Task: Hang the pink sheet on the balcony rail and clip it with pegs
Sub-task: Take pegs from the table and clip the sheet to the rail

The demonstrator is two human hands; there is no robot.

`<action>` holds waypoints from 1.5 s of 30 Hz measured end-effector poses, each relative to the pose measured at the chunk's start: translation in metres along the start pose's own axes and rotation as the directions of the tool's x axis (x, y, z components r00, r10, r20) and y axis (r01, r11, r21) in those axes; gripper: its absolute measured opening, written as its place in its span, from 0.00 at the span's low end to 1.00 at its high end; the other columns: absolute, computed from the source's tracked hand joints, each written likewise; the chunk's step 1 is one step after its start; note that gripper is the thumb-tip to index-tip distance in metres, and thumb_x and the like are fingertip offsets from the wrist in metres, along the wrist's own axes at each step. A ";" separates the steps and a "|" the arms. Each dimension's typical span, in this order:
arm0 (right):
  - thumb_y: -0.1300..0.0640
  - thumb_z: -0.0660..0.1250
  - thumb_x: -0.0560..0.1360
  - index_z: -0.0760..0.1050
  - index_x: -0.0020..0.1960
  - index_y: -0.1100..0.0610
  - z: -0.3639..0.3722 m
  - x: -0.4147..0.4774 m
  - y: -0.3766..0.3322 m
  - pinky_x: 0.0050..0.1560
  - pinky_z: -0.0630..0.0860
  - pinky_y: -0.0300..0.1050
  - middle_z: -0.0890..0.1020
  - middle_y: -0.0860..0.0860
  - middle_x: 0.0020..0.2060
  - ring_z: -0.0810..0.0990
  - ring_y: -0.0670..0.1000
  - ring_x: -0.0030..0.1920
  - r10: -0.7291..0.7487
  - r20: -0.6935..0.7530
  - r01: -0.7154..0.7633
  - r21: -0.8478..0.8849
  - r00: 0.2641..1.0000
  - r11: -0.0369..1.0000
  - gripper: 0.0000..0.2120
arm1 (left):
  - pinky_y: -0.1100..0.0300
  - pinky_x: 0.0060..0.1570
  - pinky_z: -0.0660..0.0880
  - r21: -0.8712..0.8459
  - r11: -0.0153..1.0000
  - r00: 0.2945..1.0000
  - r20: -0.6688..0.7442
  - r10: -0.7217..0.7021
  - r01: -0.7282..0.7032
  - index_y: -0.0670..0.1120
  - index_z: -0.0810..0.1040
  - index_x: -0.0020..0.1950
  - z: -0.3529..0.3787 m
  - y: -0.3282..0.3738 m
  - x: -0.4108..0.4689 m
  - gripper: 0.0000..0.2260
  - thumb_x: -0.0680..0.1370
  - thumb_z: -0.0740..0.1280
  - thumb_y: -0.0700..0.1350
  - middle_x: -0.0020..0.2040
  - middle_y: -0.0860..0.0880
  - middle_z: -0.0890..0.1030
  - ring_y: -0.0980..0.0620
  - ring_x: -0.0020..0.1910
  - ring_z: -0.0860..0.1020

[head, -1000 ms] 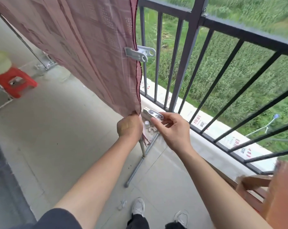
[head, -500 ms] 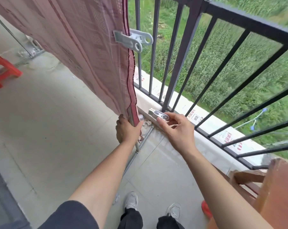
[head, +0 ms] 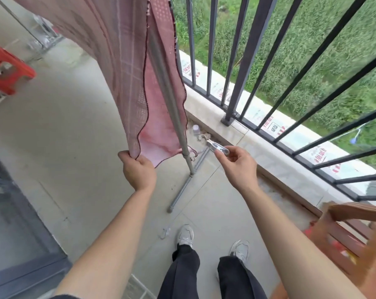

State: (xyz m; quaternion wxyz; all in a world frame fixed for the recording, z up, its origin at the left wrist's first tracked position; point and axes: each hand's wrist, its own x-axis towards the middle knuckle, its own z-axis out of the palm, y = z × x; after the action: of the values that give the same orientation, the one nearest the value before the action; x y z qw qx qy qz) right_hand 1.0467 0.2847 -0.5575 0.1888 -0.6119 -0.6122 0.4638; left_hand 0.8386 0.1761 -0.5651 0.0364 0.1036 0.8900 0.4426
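The pink sheet [head: 122, 67] hangs down from above the frame, draped on both sides of a grey metal pole [head: 174, 117] that stands just inside the balcony rail [head: 254, 50]. Its top fixing is out of view, so whether it is pegged there cannot be confirmed.

The left hand [head: 139, 171] has its fingers closed on the sheet's lower hem at the near corner, drawing the cloth towards the person. The right hand [head: 236, 167] pinches a silvery peg [head: 218, 147] between thumb and fingertips; the peg is clear of the cloth and clamps nothing.

Judgement: hanging appears done; clipping of this lower edge remains, with the peg not yet applied.

Clearances: the far layer's bottom corner lies against the pole, close to the peg. The concrete kerb [head: 204, 106] and rail bars bound the right side closely. Open floor [head: 70, 130] lies to the left. A wooden chair [head: 351, 234] stands near the right elbow; a red stool [head: 5, 70] sits well apart at left.
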 end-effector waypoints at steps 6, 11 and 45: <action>0.39 0.71 0.72 0.82 0.54 0.49 -0.004 -0.003 0.009 0.53 0.79 0.44 0.84 0.46 0.45 0.81 0.44 0.45 0.045 0.015 -0.045 -0.007 0.999 0.999 0.17 | 0.49 0.38 0.62 0.174 0.980 0.968 0.243 0.057 -0.101 0.38 0.67 0.56 0.010 0.011 -0.003 0.18 0.74 0.54 0.50 0.48 0.30 0.79 0.30 0.47 0.76; 0.37 0.70 0.72 0.82 0.55 0.49 -0.013 -0.002 0.011 0.53 0.79 0.44 0.84 0.43 0.45 0.81 0.41 0.46 0.080 0.010 -0.080 -0.003 0.997 0.997 0.19 | 0.49 0.43 0.70 0.294 0.932 0.882 0.467 0.055 -0.213 0.34 0.69 0.60 0.052 0.033 -0.016 0.16 0.80 0.59 0.47 0.54 0.32 0.79 0.32 0.52 0.78; 0.44 0.67 0.78 0.76 0.58 0.55 -0.020 0.005 -0.018 0.51 0.81 0.46 0.83 0.51 0.52 0.85 0.49 0.48 0.209 0.100 -0.231 0.451 0.973 0.862 0.16 | 0.49 0.45 0.75 0.191 0.879 0.887 0.252 0.387 -0.437 0.45 0.77 0.66 0.076 0.046 -0.050 0.17 0.78 0.63 0.44 0.52 0.43 0.81 0.40 0.51 0.77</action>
State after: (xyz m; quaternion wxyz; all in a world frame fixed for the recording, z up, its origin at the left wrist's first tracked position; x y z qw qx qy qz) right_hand 1.0515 0.2991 -0.5351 0.2594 -0.6041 -0.4154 0.6287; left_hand 0.9065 0.2517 -0.5756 0.0203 0.3405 0.8857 0.3149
